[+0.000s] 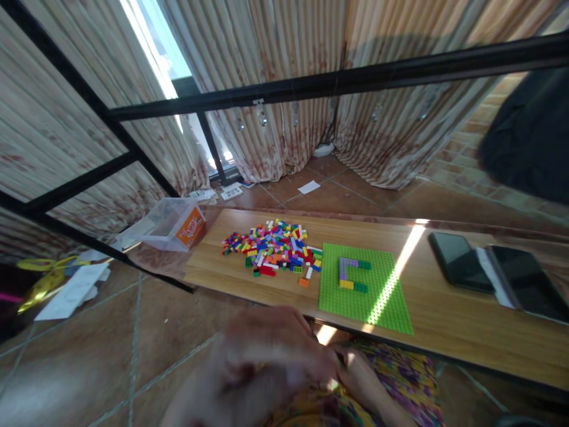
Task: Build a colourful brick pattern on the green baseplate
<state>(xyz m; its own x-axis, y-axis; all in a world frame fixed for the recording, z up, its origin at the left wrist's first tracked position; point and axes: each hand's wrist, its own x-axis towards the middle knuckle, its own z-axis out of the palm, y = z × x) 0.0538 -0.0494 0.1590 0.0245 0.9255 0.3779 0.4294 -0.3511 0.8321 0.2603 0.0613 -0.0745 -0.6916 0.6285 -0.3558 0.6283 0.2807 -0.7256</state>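
My left hand point(271, 350) is raised close to the camera, smeared by motion. Its fingertips come near or touch my right hand point(355, 370), which is low over my lap. Whether either hand holds anything cannot be made out. Beyond them, on the bench, lies a green baseplate point(386, 308). A C-shaped row of bricks point(342, 270) in purple, green and yellow is fixed on it. To its left spreads a heap of loose coloured toy bricks point(280, 246). An orange brick point(304, 283) lies at the heap's near edge.
The wooden bench point(444, 320) runs across the view. Two dark tablet-like things point(462, 261) lie at its right. A clear plastic box point(171, 228) with an orange label stands at the left end. Black metal bars point(288, 89) cross in front of curtains.
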